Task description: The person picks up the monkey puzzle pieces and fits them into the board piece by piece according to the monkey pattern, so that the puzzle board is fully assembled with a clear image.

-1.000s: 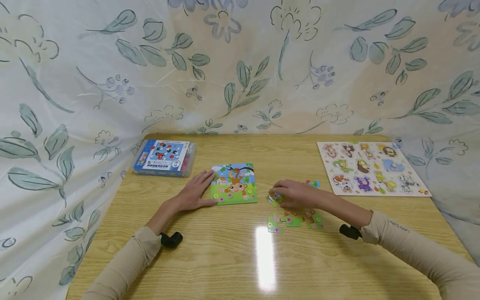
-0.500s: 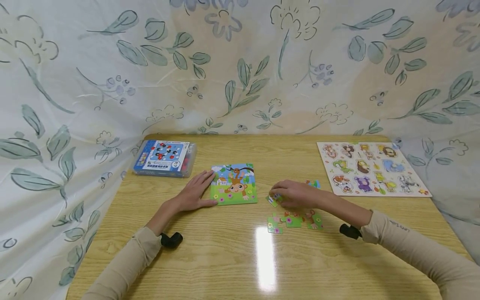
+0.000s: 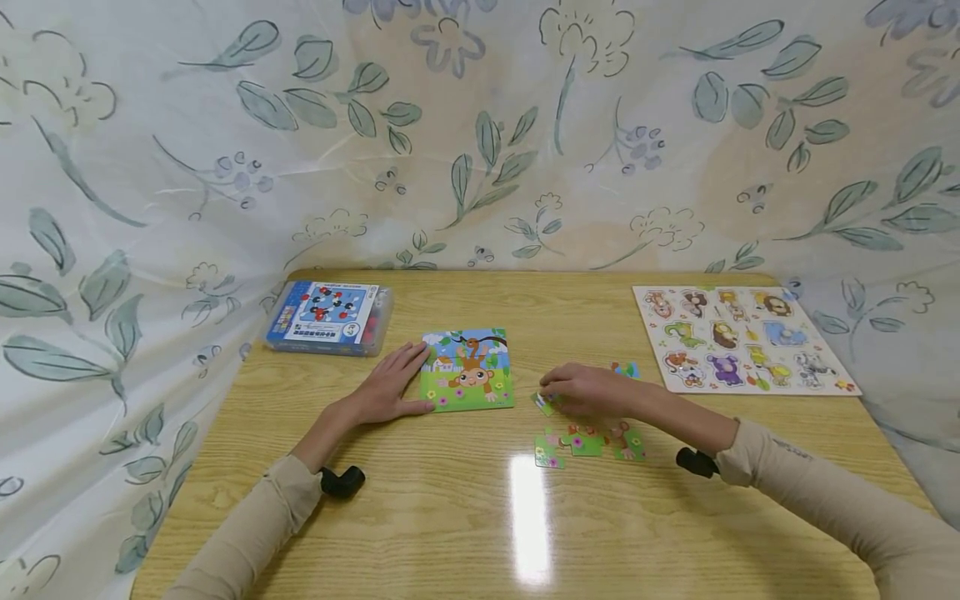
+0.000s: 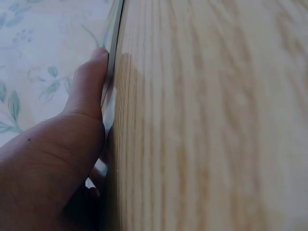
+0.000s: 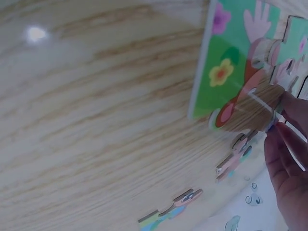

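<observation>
We see the monkey board (image 3: 468, 371) lying flat at the middle of the head frame: a square card with a brown monkey hanging from a branch, blue sky and a small house behind, green grass and bright flowers below. The left hand (image 3: 390, 387) rests at its left edge, fingers and thumb set wide along that side.

Right of it, we find the right hand (image 3: 588, 390) with its fingers drawn narrow, pinching a small green-edged piece (image 3: 542, 403) – most of its print is hidden. Three pieces (image 3: 586, 442) sit below that hand in a row, green with pink flowers and bits of brown; a bluish piece (image 3: 628, 369) shows just above the forearm. In the right wrist view, one nearby piece (image 5: 236, 53) carries a yellow flower and a pale pink paw – its side edge whitish, its outline curved.
</observation>
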Demonstrator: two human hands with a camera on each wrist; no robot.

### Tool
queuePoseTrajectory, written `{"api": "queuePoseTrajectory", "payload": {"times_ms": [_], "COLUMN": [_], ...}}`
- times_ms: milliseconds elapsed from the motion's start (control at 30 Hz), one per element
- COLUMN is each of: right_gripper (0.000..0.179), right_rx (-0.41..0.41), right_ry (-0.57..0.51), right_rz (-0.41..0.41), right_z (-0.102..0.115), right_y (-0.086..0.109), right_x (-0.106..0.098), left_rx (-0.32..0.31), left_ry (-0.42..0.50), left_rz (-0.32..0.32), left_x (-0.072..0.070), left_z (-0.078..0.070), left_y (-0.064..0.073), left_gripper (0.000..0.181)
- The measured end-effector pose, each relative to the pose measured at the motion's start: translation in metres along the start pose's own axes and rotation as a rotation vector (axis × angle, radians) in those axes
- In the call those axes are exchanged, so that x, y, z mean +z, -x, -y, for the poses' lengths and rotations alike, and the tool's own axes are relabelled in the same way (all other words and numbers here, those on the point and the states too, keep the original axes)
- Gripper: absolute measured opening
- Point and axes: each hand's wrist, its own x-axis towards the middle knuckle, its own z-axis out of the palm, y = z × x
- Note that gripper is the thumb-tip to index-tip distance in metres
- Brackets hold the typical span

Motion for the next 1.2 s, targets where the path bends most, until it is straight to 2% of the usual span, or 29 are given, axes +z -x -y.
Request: {"api": "queuePoseTrajectory", "payload": {"times_ms": [133, 400, 533, 800, 1000, 1200], "right_gripper": [0.024, 0.026, 0.027, 0.029, 0.028, 0.019], "right_rx": [-0.022, -0.039, -0.058, -0.171, -0.185, -0.199], "right_ry": [0.012, 0.075, 0.155, 0.317, 0.302, 0.261], "right_rz": [-0.025, 0.011, 0.029, 0.020, 0.018, -0.034], "right_z": [-0.002, 0.000, 0.000, -0.005, -0.007, -0.009], "right_y": [-0.003, -0.008, -0.009, -0.011, -0.012, -0.016], "right_x": [0.002, -0.002, -0.004, -0.008, -0.008, -0.004], "left_rx": [0.002, 0.002, 0.003, 0.002, 0.007, 0.013], "left_ry": [0.000, 0.000, -0.004, -0.003, -0.009, 0.000], "left_rz": [-0.003, -0.002, -0.002, -0.007, -0.009, -0.011], "left_x": [0.000, -0.001, 0.000, 0.002, 0.003, 0.001], "left_z": [0.000, -0.001, -0.001, 0.000, 0.001, -0.001], "left_y": [0.000, 0.000, 0.000, 0.001, 0.000, 0.001], "left_gripper": [0.094, 0.094, 0.094, 0.094, 0.094, 0.094]}}
